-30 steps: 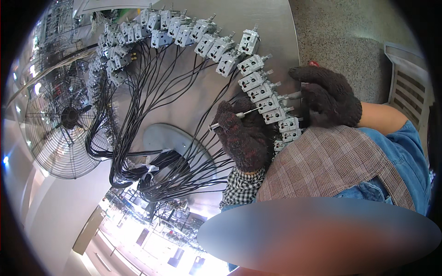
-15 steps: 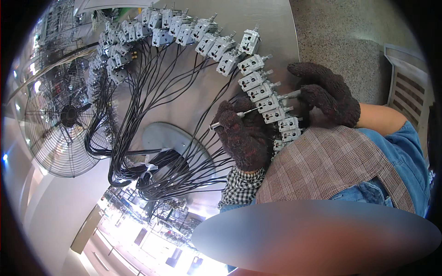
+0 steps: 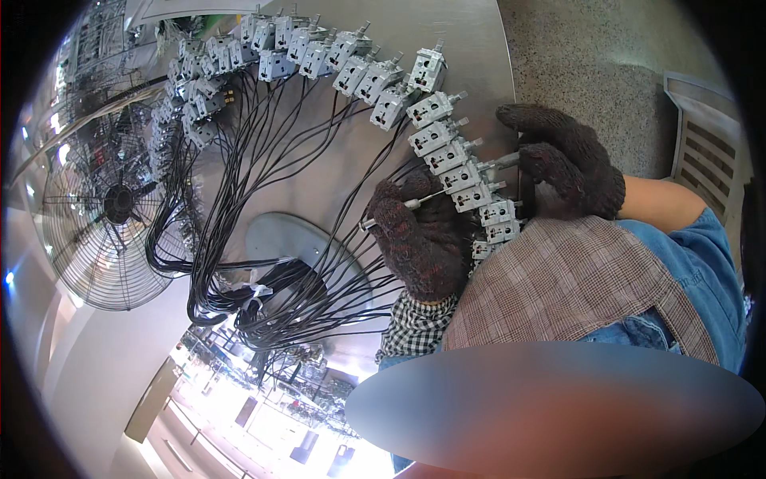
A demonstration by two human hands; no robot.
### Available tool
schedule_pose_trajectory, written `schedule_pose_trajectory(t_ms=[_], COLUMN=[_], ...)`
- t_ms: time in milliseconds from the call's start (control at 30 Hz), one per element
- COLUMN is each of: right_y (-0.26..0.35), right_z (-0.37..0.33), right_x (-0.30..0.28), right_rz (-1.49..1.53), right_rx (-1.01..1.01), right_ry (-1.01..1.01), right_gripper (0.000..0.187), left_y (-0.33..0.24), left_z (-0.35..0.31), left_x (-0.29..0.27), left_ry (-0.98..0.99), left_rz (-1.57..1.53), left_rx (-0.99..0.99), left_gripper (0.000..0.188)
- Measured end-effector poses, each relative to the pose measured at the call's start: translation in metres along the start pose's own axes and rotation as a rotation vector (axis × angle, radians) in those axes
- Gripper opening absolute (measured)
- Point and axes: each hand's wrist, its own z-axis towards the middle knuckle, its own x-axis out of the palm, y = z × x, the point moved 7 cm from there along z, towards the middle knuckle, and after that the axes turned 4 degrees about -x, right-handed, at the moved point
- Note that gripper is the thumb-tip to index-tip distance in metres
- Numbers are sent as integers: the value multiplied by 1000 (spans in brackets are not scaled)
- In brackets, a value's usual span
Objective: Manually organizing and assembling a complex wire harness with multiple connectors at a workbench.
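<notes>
Both my hands wear dark brown knitted gloves. My left hand (image 3: pixel 419 239) is closed around a thin screwdriver-like tool (image 3: pixel 411 204), its slim shaft pointing right at a grey metal switch box (image 3: pixel 460 177) in the curved row. On the other side of that row, my right hand (image 3: pixel 570 164) has its lower fingers at a short grey rod (image 3: pixel 503 162) that meets the same box; its upper fingers reach out above. Whether the rod is a separate tool or part of the box is unclear. Black cables (image 3: pixel 239 184) run from the boxes leftward.
More grey boxes (image 3: pixel 271 64) curve along the far edge of the metal table (image 3: pixel 447 20). A round grey base (image 3: pixel 275 231) lies under the bundled cables. A wire-cage fan (image 3: pixel 120 203) stands at left, a slatted chair (image 3: pixel 710 152) at right.
The row of boxes sits slightly farther left in view. The tool in my left hand has shifted a little; both hands stay at the same box.
</notes>
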Motion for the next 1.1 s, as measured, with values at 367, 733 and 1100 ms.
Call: schedule_pose_trajectory(t_ms=[367, 733, 1100], right_y=[-9, -1, -5], right_z=[-39, -41, -31], right_x=[5, 6, 15], right_rz=[638, 357, 212], right_rx=[646, 536, 240], right_ry=[45, 18, 109], right_gripper=[36, 34, 37], left_y=[-5, -1, -5], left_z=[-19, -20, -10], left_x=[-11, -16, -23], left_ry=[84, 65, 48], left_rz=[55, 35, 13], left_rx=[107, 184, 147], left_gripper=[39, 35, 33])
